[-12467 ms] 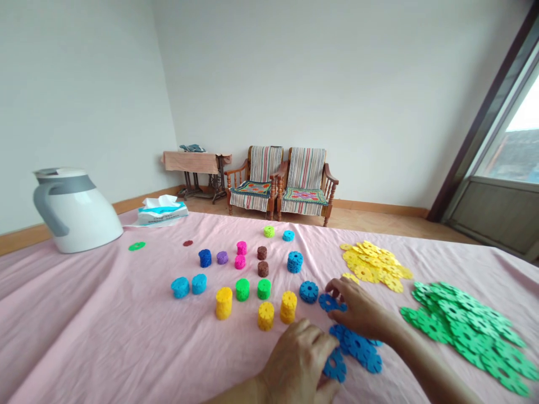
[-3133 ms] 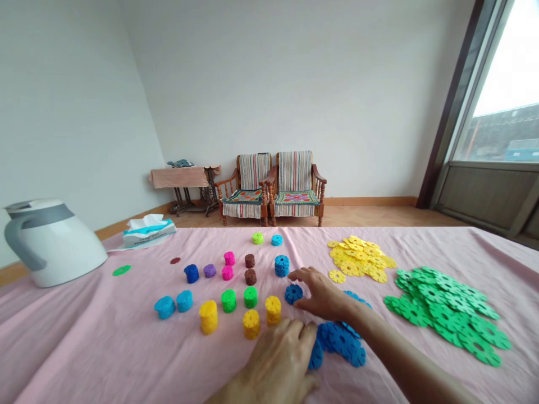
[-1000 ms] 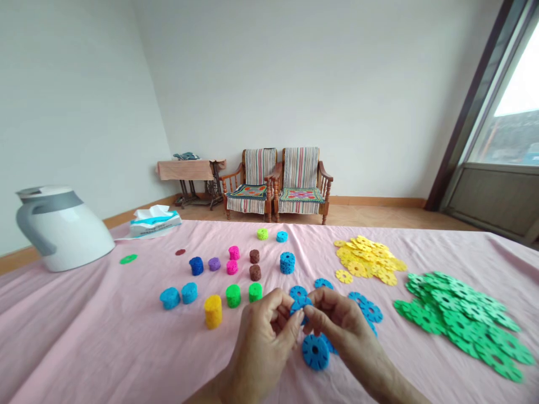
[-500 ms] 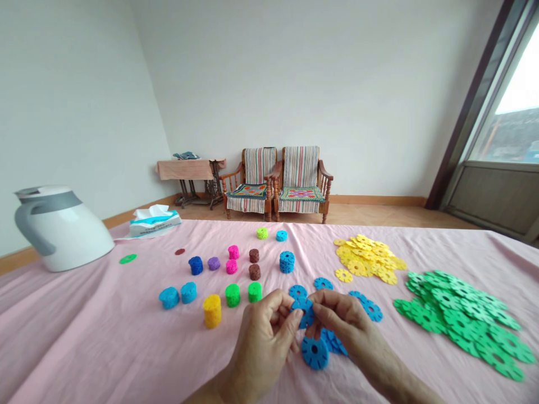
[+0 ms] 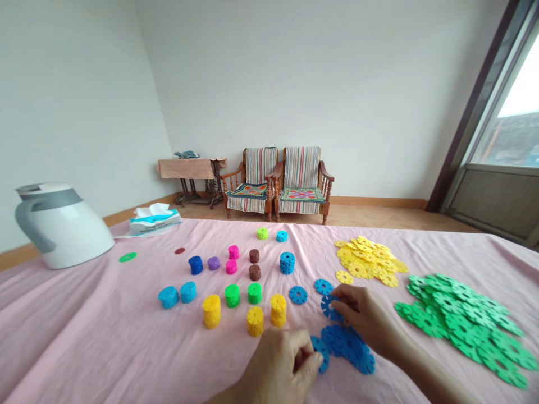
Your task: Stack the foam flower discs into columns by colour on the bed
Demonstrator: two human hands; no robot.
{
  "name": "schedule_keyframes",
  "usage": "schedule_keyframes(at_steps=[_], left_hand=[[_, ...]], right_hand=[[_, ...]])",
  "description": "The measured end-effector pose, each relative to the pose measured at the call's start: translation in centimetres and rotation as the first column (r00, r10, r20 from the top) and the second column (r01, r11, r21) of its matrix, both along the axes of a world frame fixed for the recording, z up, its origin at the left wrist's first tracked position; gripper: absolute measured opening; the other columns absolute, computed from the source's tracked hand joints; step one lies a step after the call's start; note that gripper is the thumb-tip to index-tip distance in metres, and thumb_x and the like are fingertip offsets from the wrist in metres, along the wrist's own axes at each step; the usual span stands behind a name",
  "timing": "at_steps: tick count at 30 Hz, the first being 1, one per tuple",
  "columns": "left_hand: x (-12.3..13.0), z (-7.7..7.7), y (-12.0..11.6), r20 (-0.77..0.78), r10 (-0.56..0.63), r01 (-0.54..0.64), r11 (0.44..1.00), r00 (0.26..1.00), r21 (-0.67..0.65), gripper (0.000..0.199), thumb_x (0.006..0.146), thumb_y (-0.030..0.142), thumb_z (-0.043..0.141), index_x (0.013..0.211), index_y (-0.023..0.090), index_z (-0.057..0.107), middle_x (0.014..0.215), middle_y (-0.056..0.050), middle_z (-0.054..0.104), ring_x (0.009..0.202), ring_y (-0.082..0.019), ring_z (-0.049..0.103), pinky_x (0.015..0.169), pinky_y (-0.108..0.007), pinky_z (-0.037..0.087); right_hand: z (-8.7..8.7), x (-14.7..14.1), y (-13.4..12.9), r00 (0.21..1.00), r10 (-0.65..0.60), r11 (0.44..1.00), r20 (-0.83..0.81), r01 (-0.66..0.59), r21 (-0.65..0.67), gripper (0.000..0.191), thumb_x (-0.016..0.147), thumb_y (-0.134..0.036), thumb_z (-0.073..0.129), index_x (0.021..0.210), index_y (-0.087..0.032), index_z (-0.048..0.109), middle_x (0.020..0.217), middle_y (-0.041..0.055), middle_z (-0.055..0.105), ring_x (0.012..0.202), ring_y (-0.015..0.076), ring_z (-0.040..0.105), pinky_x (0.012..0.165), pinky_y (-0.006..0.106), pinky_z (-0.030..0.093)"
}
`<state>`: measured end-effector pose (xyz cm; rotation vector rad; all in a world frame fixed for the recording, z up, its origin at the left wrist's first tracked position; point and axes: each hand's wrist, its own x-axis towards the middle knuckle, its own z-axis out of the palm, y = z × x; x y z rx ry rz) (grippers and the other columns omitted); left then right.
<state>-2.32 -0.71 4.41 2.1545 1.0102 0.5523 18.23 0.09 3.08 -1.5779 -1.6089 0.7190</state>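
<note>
My right hand (image 5: 364, 314) pinches a blue notched plastic disc (image 5: 329, 308) by its right edge, close above the cloth. Lower down, my left hand (image 5: 280, 365) is curled with thumb and fingers at the edge of another blue disc (image 5: 321, 353), which it partly hides; whether more discs lie behind that one I cannot tell. Between and below the hands lies a loose heap of blue discs (image 5: 349, 345). Two single blue discs, one left (image 5: 298, 295) and one farther back (image 5: 323, 287), lie flat on the cloth.
Short disc stacks stand to the left and ahead, including yellow (image 5: 255, 321), green (image 5: 232, 295) and blue (image 5: 287, 262). Loose yellow (image 5: 366, 258) and green (image 5: 467, 325) heaps lie right. A white jug (image 5: 71, 230) and a tissue box (image 5: 154, 220) stand on the pink cloth (image 5: 126, 325).
My hands have parted from the blue disc they both held. The left moved down to a blue disc near me; the right moved rightward and has one pinched. Two yellow stacks came into view.
</note>
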Motion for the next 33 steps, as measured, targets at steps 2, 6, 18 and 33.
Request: schedule_keyframes(at_steps=[2,6,18,33], left_hand=[[-0.1,-0.2,0.1,-0.015,-0.012,0.012,1.000,1.000,0.009,0.018,0.080,0.018,0.051,0.062,0.015,0.056,0.052,0.003,0.052,0.048,-0.009,0.046,0.048,-0.019,0.029],[-0.2,-0.4,0.2,-0.016,-0.003,0.003,0.999,1.000,0.035,0.019,0.081,0.016,0.050,0.063,0.015,0.058,0.054,0.002,0.055,0.049,-0.009,0.049,0.049,-0.020,0.030],[-0.3,-0.3,0.3,-0.037,-0.003,0.006,0.997,0.999,0.073,0.019,0.081,0.016,0.051,0.064,0.015,0.060,0.054,0.001,0.057,0.048,-0.010,0.049,0.050,-0.022,0.030],[-0.3,-0.5,0.1,-0.086,-0.007,0.019,0.990,0.996,0.141,0.017,0.078,0.015,0.051,0.062,0.016,0.057,0.055,0.001,0.058,0.049,-0.011,0.049,0.047,-0.022,0.026]], right_hand=[[-0.8,0.0,0.4,0.998,-0.046,0.998,0.033,0.044,0.039,0.018,0.081,-0.031,0.051,0.077,-0.018,0.064,0.053,-0.0043,0.053,0.050,0.0124,0.049,0.047,0.023,0.035],[-1.6,-0.2,0.8,0.998,-0.061,0.992,0.034,0.057,0.110,0.025,0.083,-0.033,0.048,0.088,-0.018,0.068,0.057,-0.0026,0.059,0.052,0.0135,0.053,0.049,0.024,0.038],[-2.3,-0.2,0.7,0.982,-0.114,0.980,0.152,0.086,0.177,0.025,0.083,-0.028,0.048,0.094,-0.021,0.069,0.071,0.0019,0.068,0.062,0.0182,0.062,0.059,0.029,0.045],[1.4,-4.7,2.4,0.799,0.127,0.967,0.588,-0.231,0.105,0.033,0.082,-0.017,0.053,0.112,-0.025,0.064,0.113,0.0065,0.066,0.104,0.0247,0.055,0.086,0.039,0.038]])
